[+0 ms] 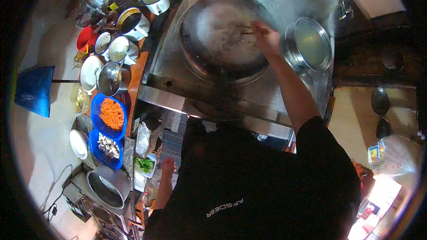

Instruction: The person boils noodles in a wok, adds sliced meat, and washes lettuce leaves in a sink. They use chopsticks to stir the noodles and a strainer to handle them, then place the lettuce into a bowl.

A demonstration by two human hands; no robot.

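My right hand [267, 38] is over a large dark round wok [220, 53] on the steel stove top [170, 53]. Its fingers are pinched on a thin brown stick-like thing [246, 30], too blurred to name surely. Steam and glare hide the wok's surface, so I cannot tell what is in it or whether a lid covers it. My left hand [168, 166] hangs low at my side with its fingers curled, and nothing shows in it. Near it, green leaves [144, 165] sit in a white container [151, 170].
Right of the wok stands a metal pot of cloudy liquid [310, 43], below a tap [346, 10]. Along the left counter are enamel mugs [156, 0], a steel pot [113, 80], blue baskets of shredded carrot [111, 113] and sliced mushrooms [108, 146], and a large pot [108, 186].
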